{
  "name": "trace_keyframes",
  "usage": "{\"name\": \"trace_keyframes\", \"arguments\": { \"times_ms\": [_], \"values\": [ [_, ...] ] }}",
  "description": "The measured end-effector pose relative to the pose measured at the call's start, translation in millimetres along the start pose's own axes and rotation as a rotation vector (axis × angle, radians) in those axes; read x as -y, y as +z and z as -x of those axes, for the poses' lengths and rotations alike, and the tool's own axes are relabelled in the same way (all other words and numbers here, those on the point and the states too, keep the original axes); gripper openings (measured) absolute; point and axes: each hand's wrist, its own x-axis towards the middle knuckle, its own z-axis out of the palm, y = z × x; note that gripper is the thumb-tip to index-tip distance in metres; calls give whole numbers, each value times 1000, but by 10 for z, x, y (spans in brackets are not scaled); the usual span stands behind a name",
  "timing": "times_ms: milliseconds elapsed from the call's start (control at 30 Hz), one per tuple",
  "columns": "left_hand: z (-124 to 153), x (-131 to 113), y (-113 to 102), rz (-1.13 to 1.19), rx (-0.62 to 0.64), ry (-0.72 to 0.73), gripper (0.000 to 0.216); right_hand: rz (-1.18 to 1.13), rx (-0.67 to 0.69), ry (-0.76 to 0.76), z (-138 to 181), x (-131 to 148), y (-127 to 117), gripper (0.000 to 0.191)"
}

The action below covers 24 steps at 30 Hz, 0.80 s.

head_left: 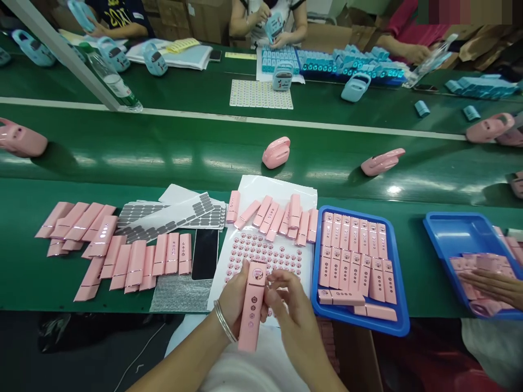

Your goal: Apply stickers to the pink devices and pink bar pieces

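My left hand (233, 294) is closed around a long pink plastic casing (250, 321) with a round picture sticker near its top and a column of small round icons below. Bent and drawn together, the fingers of my right hand (292, 305) are at the casing's right edge; whether something small is between them I cannot make out. Beneath both hands lies a white sheet of round stickers (261, 250). More pink casings (272, 220) lie across the top of that sheet. On the right, a blue tray (402, 305) holds rows of similar casings with stickers.
Left are a pile of pink casings (134, 264), a black phone (205, 254) and grey label sheets (163, 218). Pink handled shells (277, 152) stand on the green belt (183, 141). A co-worker's hand (490, 286) is over another blue tray (457, 223). People sit opposite.
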Motion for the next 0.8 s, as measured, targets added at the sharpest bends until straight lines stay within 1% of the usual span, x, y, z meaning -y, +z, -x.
{"name": "trace_keyframes", "arguments": {
  "times_ms": [33,100,133,167,200,233,300,333,367,400,467,500,567,633,667,733,800],
  "values": [
    [-24,18,7,-15,-9,21,60,48,6,-42,36,-33,36,27],
    [-88,65,30,-65,-46,51,56,152,-41,-104,75,-115,118,45],
    [-127,91,45,-99,-62,62,52,193,-83,-106,75,-164,153,52],
    [-168,116,61,-132,-65,66,49,221,-129,-89,64,-217,175,54],
    [-211,136,78,-165,-47,64,47,242,-178,-71,44,-273,177,52],
    [-255,148,93,-205,-3,58,45,263,-222,-65,19,-332,154,47],
    [-349,133,118,-352,107,36,42,310,-263,-82,-25,-452,19,38],
    [-402,100,127,-493,123,54,40,349,-274,-105,-36,-513,-94,34],
    [-463,52,132,-664,98,103,38,426,-281,-134,-37,-576,-236,31],
    [-533,-11,135,-840,45,178,37,529,-280,-161,-29,-642,-402,30],
    [-703,-164,129,-1118,-109,363,36,770,-284,-195,3,-781,-793,30],
    [-803,-246,122,-1203,-181,450,37,875,-293,-200,20,-854,-1008,30],
    [-1021,-396,103,-1317,-283,572,44,987,-329,-180,47,-1004,-1445,31],
    [-1236,-508,92,-1446,-366,652,54,1064,-383,-143,65,-1147,-1844,31],
    [-1332,-544,93,-1509,-387,670,57,1101,-407,-123,72,-1211,-2014,32],
    [-1485,-583,112,-1631,-387,689,60,1160,-437,-86,85,-1314,-2268,34],
    [-1581,-591,146,-1746,-362,707,59,1204,-455,-57,89,-1377,-2403,35]
  ]
}}
